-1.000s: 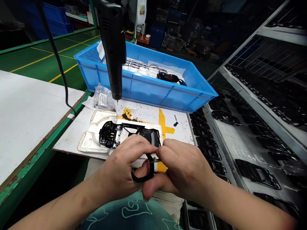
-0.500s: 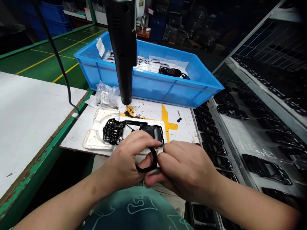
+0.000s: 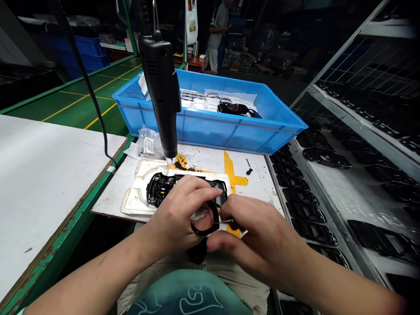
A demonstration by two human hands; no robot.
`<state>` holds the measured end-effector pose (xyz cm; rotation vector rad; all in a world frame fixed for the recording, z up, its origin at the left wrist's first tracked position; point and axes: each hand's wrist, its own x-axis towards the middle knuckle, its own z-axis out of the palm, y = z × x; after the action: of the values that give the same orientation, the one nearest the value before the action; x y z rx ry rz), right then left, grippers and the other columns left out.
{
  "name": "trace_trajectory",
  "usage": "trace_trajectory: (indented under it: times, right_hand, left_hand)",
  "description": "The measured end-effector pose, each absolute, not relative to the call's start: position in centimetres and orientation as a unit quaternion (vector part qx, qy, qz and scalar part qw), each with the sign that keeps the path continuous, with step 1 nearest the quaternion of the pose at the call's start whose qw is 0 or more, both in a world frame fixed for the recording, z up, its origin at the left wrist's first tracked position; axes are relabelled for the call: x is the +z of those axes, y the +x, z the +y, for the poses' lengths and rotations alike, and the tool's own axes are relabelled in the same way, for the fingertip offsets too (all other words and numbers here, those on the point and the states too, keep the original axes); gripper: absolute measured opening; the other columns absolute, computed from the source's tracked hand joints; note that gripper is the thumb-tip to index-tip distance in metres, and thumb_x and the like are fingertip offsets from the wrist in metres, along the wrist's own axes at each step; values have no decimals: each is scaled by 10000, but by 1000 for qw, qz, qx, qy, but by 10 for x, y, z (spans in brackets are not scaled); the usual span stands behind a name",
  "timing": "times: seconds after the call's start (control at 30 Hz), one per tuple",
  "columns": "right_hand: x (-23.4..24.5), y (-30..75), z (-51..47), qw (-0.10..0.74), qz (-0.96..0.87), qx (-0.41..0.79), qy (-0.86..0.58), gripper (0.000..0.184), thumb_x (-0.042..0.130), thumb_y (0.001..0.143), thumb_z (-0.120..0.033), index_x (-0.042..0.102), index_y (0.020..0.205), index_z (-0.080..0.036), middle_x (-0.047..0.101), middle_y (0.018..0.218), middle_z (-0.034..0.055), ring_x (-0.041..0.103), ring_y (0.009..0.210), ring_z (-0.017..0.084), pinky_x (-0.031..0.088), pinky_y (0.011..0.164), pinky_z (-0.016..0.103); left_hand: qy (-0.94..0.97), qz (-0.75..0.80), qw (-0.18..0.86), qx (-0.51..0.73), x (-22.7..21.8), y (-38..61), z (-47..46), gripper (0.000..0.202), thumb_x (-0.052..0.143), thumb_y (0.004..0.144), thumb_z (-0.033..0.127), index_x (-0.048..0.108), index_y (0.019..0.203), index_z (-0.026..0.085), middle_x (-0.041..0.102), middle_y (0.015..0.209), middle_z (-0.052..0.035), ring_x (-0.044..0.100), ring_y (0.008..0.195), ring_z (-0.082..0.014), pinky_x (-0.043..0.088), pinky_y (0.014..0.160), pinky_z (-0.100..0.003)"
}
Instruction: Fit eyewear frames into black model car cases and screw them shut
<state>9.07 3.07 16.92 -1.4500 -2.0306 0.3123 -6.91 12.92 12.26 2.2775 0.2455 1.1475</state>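
Note:
My left hand (image 3: 183, 210) is closed around a black looped plastic part (image 3: 215, 218), whose curved rim shows between thumb and fingers. Close beside it, my right hand (image 3: 259, 232) pinches a small dark piece with a thin shiny metal end (image 3: 226, 222); its kind is unclear. That metal end reaches the rim of the looped part. Behind my hands lies a black model car body (image 3: 157, 189) in a white foam cradle (image 3: 136, 199), partly hidden by my left hand. A black power screwdriver (image 3: 160, 92) hangs point down above the cradle's far edge.
A blue bin (image 3: 210, 127) with small framed parts stands behind the board. Small black screws (image 3: 180, 165) lie scattered near a plastic bag (image 3: 149, 144). A small dark-handled tool (image 3: 249, 168) lies at right. Racks of black car bodies (image 3: 305, 218) line the right; a person (image 3: 216, 35) stands far back.
My right hand has opened slightly away from the looped part, and the thin metal end now shows. The view has tilted up, bringing a distant person into sight.

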Motion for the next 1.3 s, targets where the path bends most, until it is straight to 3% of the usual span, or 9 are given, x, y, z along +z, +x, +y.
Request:
trace_trajectory:
  times: [0.13,0.27,0.4,0.67,0.77,0.87,0.97,1.17,1.3]
  right_hand:
    - [163,88,26,299,-777,149,-533,225,473,995,-197,523,776,-178,547,691,-27,493,621,101,326,570,249]
    - [154,96,28,276,-813,-55,-510,386,532,985,-424,545,703,-160,482,623,3,425,573,145,245,548,314]
    - [158,106,39,270,-796,-71,-538,531,446,969,-603,590,782,-127,484,653,10,453,572,143,281,542,301]
    - [168,116,43,214,-836,-110,-493,467,433,1024,-413,528,634,-175,434,602,2,377,547,141,223,535,323]
    - [169,115,40,293,-812,-34,-504,449,532,965,-516,547,690,-161,448,617,-12,392,560,122,265,531,291]
    - [174,107,40,363,-718,200,-559,488,614,858,-645,581,799,-162,506,652,-27,430,559,100,334,505,232]
    - [178,98,42,350,-619,374,-596,396,606,916,-526,571,741,-173,494,617,-33,419,551,100,333,485,220]
    - [168,96,44,417,-590,337,-604,318,614,926,-384,555,696,-173,462,608,-51,402,567,82,334,519,202]
    - [163,93,41,384,-637,342,-575,263,611,932,-313,550,711,-181,479,621,-59,420,573,72,333,521,189]
  left_hand:
    - [861,136,232,433,128,-66,134,249,588,857,97,620,1101,135,636,972,-99,588,919,-213,498,830,-368]
    - [832,216,318,400,132,-68,132,207,666,871,177,633,1071,138,636,987,-69,594,953,-180,487,864,-322]
    - [827,207,351,387,136,-69,130,224,703,848,180,641,1058,132,640,998,-59,593,962,-164,475,865,-292]
    - [832,175,372,373,132,-64,126,264,711,839,193,646,1076,98,638,976,-80,595,930,-173,488,837,-295]
    - [844,180,326,387,128,-62,130,242,678,869,184,634,1093,105,631,991,-88,590,952,-183,489,851,-310]
    - [875,155,230,398,124,-61,134,294,616,879,123,593,1171,96,622,1031,-115,567,975,-216,488,869,-359]
    - [900,110,158,392,124,-65,137,415,545,899,105,494,1310,71,607,1098,-148,547,1030,-239,473,939,-407]
    - [904,213,231,290,129,-83,131,1068,748,802,492,69,1552,150,214,1576,-205,228,1465,-333,308,1190,-485]
    - [860,242,372,251,129,-83,125,998,761,802,431,111,1532,227,298,1531,-146,395,1366,-286,395,1141,-429]
